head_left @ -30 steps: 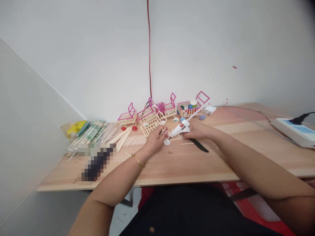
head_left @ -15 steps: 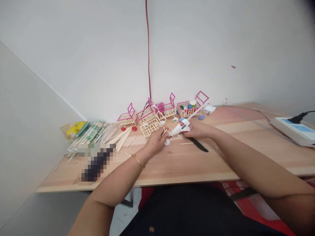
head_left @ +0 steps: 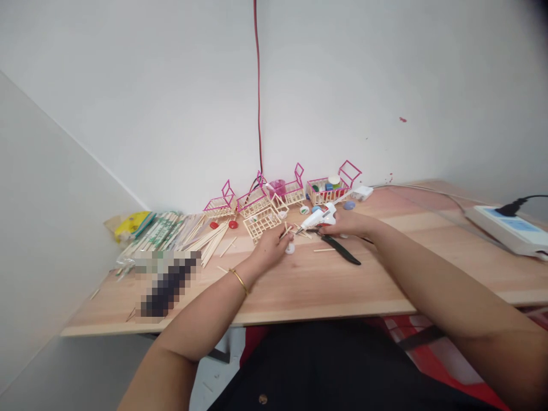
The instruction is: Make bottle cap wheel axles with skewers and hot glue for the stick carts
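My left hand (head_left: 273, 246) pinches a short wooden stick (head_left: 286, 231) at the middle of the table. A white round cap (head_left: 290, 248) is right beside its fingertips. My right hand (head_left: 340, 221) is wrapped round a white glue gun (head_left: 319, 218), whose nozzle points down and left at the stick. Just behind my left hand stands an unpainted stick basket (head_left: 261, 224). Dark-handled pliers (head_left: 341, 249) lie on the table below my right hand.
Pink-edged stick carts (head_left: 220, 205) stand along the wall, one with coloured caps (head_left: 334, 184) in it. Loose sticks (head_left: 213, 242) and packaged sticks (head_left: 160, 231) lie left. A white power strip (head_left: 509, 228) with cables is at right.
The glue gun has tilted flatter in my right hand, and its nozzle has moved slightly up. More of the pliers shows. My left hand has stayed nearly still.
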A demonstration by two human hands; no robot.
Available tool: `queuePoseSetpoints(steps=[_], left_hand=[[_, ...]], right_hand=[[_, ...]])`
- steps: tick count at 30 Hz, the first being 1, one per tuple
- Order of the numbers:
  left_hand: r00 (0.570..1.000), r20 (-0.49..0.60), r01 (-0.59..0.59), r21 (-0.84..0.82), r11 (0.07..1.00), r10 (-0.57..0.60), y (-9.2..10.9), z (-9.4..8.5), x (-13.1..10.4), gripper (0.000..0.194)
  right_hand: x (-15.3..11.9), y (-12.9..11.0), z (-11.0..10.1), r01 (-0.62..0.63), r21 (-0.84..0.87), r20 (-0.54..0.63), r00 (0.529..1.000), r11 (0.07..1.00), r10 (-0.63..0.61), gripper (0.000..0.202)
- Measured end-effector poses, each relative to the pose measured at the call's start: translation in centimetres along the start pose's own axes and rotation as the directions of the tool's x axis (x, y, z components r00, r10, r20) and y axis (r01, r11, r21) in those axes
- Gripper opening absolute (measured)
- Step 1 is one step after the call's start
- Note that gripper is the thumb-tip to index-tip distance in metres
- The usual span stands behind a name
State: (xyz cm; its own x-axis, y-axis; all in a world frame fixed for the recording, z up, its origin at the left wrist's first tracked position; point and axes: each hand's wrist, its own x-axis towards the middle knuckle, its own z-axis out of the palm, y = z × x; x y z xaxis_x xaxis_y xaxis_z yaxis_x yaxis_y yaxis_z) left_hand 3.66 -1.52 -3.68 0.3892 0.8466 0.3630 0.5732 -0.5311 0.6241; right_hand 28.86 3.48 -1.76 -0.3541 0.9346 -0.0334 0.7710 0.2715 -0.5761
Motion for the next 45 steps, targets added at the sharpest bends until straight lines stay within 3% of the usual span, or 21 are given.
queuePoseSetpoints(steps=[4,8,11,45], left_hand=[[1.000,0.007,0.000,0.010,1.000,0.000,-0.03,0.01,0.01,0.018],[1.000,0.016,-0.011,0.017,1.000,0.011,-0.01,-0.07,-0.02,0.018],[1.000,0.022,-0.011,0.020,1.000,0.011,0.03,-0.13,-0.04,0.018],[0.998,0.047,-0.036,0.039,0.999,0.035,0.07,-0.01,-0.16,0.021]], right_hand=[[-0.42,-0.03,-0.22,-0.068,0.139,0.078,0.995,0.988,0.057,0.041],[-0.65,-0.35,0.21,-0.024,0.343,0.081,0.997,0.939,-0.004,0.043],[-0.76,-0.51,0.41,-0.020,0.393,0.076,0.997,0.919,-0.011,0.044],[-0.60,-0.19,-0.03,-0.038,0.210,0.089,0.996,0.977,0.019,0.050]])
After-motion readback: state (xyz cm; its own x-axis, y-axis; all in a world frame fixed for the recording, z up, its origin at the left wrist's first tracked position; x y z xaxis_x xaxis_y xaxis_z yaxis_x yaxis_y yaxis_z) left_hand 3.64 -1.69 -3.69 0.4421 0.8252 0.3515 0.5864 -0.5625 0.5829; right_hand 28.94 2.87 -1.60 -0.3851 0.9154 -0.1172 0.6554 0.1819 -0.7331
